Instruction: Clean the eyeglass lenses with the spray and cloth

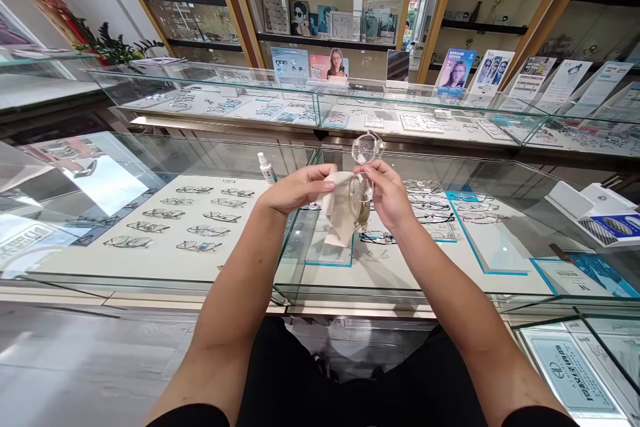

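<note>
My right hand (387, 190) pinches a pair of clear-framed eyeglasses (364, 149) near the bridge. The glasses are turned on end, one lens above my fingers and the other below. My left hand (307, 185) is closed on a beige cleaning cloth (340, 213) that hangs down in folds with a zigzag edge. The cloth lies close against the lower lens; whether it touches the lens I cannot tell. Both hands are raised over the glass display case. Just behind my left hand stands a white spray bottle (267, 167).
Rows of eyeglasses (164, 213) lie inside the near glass case (240, 277). At the right, an open white box (595, 210) stands on the glass. A second glass counter (225, 121) runs behind, with several upright advertising cards (456, 70) on top.
</note>
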A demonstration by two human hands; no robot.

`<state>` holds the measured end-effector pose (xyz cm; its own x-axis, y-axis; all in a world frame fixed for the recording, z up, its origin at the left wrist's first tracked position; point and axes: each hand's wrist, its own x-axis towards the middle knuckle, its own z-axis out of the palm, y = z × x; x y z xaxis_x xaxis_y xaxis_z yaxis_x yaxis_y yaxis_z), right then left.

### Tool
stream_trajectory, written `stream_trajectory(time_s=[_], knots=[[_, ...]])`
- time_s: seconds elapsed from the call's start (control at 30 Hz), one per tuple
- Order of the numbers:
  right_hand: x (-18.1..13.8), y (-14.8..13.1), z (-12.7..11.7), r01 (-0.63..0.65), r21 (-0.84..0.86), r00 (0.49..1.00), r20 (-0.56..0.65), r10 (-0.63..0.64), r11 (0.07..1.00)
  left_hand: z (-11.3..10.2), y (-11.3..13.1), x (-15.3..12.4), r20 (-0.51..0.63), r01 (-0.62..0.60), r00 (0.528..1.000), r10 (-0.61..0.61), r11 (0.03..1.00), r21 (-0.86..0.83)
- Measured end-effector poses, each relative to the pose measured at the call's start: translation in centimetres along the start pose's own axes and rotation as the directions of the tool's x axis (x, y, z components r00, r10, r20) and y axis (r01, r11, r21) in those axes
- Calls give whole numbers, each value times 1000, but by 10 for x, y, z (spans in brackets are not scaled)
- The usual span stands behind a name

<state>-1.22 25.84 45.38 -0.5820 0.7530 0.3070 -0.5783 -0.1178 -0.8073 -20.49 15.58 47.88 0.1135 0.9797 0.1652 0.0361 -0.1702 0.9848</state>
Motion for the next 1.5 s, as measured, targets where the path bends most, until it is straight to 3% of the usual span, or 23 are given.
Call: stream_trajectory(time_s=[0.47,0.67,0.97,1.13,1.5], knots=[[3,9,0,17,55,999,-44,-14,998,35,3,11,-52,-119,990,134,965,234],[1,6,0,-9,-30,1000,17,9,1000,33,7,9,-51,-112,990,131,952,284],[0,5,0,19,-218,989,147,14,976,21,17,0,38,-68,998,59,948,311],[-3,5,2,-8,-159,990,140,31,987,20,14,1,53,-72,997,60,961,265],[-1,2,2,-98,19,995,30,97,995,17,8,3,-40,0,999,8,980,200]])
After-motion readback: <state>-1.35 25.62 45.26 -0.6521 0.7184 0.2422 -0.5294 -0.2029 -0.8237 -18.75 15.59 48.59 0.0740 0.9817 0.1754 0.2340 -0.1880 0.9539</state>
